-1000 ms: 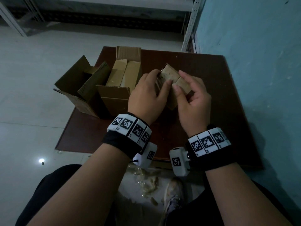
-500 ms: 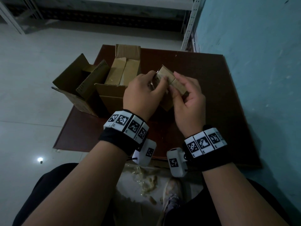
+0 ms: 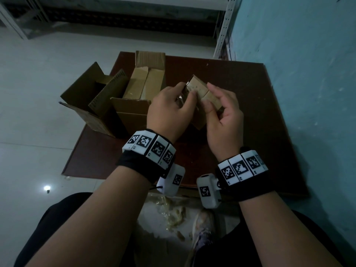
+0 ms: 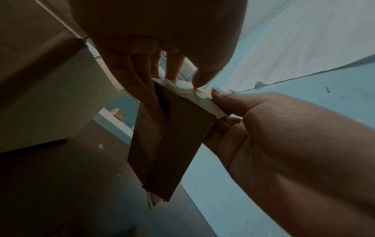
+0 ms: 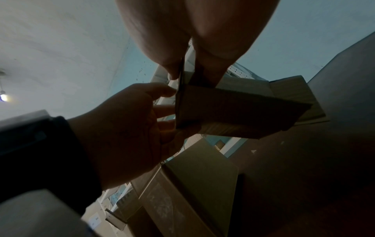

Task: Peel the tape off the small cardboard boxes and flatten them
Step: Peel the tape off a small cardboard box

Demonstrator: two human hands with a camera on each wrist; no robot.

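Observation:
A small brown cardboard box [image 3: 200, 90] is held in the air above the dark table [image 3: 240, 89], between both hands. My right hand [image 3: 223, 116] grips its right end, thumb on top and fingers behind. My left hand [image 3: 169, 110] holds the left end and pinches a shiny strip of clear tape [image 3: 182, 95] at the box's top edge. In the left wrist view the box [image 4: 174, 136] hangs downward, with crumpled tape [image 4: 192, 92] along its upper edge between my left thumb and the right thumb. In the right wrist view the box [image 5: 233, 109] lies between both hands.
A large open carton [image 3: 133, 105] with small boxes inside stands on the table's left part, flaps spread. A teal wall [image 3: 308, 74] runs along the right. Peeled tape scraps [image 3: 173, 211] lie on the floor by my shoe [image 3: 204, 226]. Metal shelving [image 3: 223, 26] stands behind.
Both hands and the box have shifted slightly toward me and left. My left fingers have worked along the top edge, and a bit of tape now stands lifted there.

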